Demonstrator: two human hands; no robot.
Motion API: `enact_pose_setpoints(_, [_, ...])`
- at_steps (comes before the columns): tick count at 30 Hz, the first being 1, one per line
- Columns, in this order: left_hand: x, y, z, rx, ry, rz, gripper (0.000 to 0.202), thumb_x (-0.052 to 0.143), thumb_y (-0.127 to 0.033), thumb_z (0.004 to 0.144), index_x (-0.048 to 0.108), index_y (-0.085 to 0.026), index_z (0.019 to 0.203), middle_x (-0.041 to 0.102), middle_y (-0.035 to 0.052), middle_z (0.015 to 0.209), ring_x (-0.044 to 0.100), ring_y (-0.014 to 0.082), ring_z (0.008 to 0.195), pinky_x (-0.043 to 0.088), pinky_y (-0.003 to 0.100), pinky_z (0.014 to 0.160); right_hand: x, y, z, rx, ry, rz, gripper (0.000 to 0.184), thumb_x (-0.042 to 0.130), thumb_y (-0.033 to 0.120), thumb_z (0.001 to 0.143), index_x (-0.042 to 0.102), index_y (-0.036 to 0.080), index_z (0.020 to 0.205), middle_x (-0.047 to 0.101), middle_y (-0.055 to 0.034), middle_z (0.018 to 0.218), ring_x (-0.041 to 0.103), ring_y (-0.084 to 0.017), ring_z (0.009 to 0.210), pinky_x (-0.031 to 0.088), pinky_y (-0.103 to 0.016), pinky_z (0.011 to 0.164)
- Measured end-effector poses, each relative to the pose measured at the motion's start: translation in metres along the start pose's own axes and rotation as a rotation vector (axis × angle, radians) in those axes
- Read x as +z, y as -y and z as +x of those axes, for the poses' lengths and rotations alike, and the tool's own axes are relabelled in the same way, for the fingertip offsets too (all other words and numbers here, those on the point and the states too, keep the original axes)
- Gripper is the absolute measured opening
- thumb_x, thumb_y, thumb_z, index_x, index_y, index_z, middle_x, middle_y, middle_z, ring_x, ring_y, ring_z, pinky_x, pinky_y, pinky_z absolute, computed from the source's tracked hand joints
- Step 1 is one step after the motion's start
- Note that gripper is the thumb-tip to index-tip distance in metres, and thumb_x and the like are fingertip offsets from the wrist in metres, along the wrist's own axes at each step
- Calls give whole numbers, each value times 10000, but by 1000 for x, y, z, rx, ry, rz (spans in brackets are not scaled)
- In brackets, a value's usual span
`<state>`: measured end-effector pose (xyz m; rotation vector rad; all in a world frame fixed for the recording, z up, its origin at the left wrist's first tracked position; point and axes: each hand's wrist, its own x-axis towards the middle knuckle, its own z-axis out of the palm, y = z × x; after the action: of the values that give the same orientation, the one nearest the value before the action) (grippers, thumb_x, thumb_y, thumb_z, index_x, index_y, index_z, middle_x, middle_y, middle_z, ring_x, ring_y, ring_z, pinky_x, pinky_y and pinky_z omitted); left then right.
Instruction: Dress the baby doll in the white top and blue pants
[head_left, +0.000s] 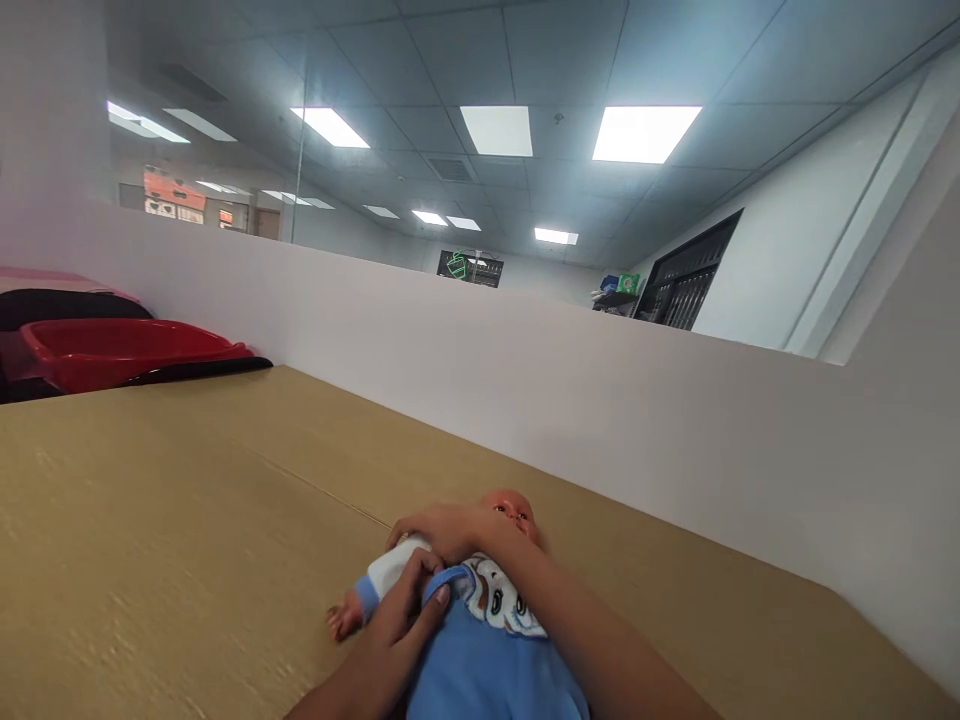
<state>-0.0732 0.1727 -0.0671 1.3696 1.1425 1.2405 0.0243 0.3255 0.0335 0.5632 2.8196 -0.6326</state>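
Observation:
A baby doll (510, 505) lies on its back on the table, its head away from me. It wears a white-sleeved top and a blue garment (487, 680) with a cartoon face on the chest. My left hand (409, 615) pinches the blue strap (451, 575) of the garment between thumb and fingers, near the doll's shoulder. Crossing over the chest, my right hand (442, 530) curls around the white sleeve (394, 565) at the shoulder; its fingertips are partly hidden. The doll's bare hand (345, 615) sticks out of the blue cuff on the left. My right forearm covers its other arm.
The tan table (187, 500) extends to the left and right of the doll. A low white partition wall (562, 400) with glass above borders its far side. At the far left stands a red plastic basin (135, 350), beside dark and pink things.

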Motion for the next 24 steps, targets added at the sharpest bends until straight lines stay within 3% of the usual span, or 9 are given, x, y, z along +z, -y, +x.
enact_pose_setpoints(2, [1, -2, 2, 84, -59, -18, 597, 588, -785, 944, 602, -256, 1221, 656, 122, 1338, 552, 369, 1331, 448, 446, 1176, -9, -5, -15, 21, -99, -39, 551, 775, 189, 802, 674, 197, 1343, 738, -136, 1321, 684, -327, 1172, 535, -423, 955])
enact_pose_setpoints(4, [0, -3, 4, 181, -138, -9, 455, 617, -698, 974, 617, -255, 1080, 671, 84, 1152, 618, 323, 1132, 514, 389, 1017, -17, -10, -29, 32, -197, -54, 525, 745, 242, 824, 653, 186, 1338, 717, -142, 1303, 654, -334, 1186, 502, -441, 989])
enact_pose_setpoints(6, [-1, -4, 6, 239, -229, 28, 391, 631, -638, 989, 632, -251, 1045, 662, 58, 1061, 614, 289, 1005, 503, 360, 928, -20, -15, -41, 37, -257, -44, 482, 722, 223, 810, 656, 193, 1286, 713, -110, 1237, 644, -304, 1136, 486, -408, 960])
enact_pose_setpoints(10, [-7, -8, 6, 208, -376, 98, 395, 646, -635, 953, 675, -248, 1025, 630, 12, 855, 546, 254, 783, 442, 345, 755, -13, -26, -57, 73, -323, 41, 406, 655, 195, 798, 660, 214, 1203, 710, -54, 1112, 638, -256, 1000, 475, -353, 840])
enact_pose_setpoints(14, [-20, -21, 9, 185, -476, 88, 381, 726, -617, 860, 694, -252, 962, 694, 18, 863, 548, 254, 762, 423, 363, 772, 2, -35, -65, 66, -366, 169, 387, 582, 156, 794, 662, 214, 1168, 715, -35, 1090, 649, -229, 973, 494, -326, 821])
enact_pose_setpoints(17, [-33, -30, 24, 156, -407, 2, 406, 709, -628, 822, 656, -243, 942, 718, 28, 852, 614, 276, 855, 443, 372, 840, 12, -37, -70, 52, -385, 246, 347, 581, 157, 805, 678, 215, 1133, 716, -26, 1084, 652, -218, 986, 510, -318, 849])
enact_pose_setpoints(19, [-44, -34, 40, 108, -304, -48, 400, 669, -618, 796, 627, -238, 915, 697, 19, 807, 631, 269, 852, 444, 356, 801, 19, -36, -72, 50, -400, 289, 307, 583, 165, 817, 687, 214, 1101, 707, -18, 1057, 646, -208, 980, 514, -311, 853])
enact_pose_setpoints(24, [-64, -34, 84, -82, -10, -96, 298, 729, -456, 674, 616, -213, 805, 556, -43, 751, 499, 166, 690, 413, 296, 719, 39, -29, -66, 29, -417, 375, 234, 681, 243, 864, 733, 212, 1090, 735, -16, 1045, 651, -190, 938, 545, -321, 856])
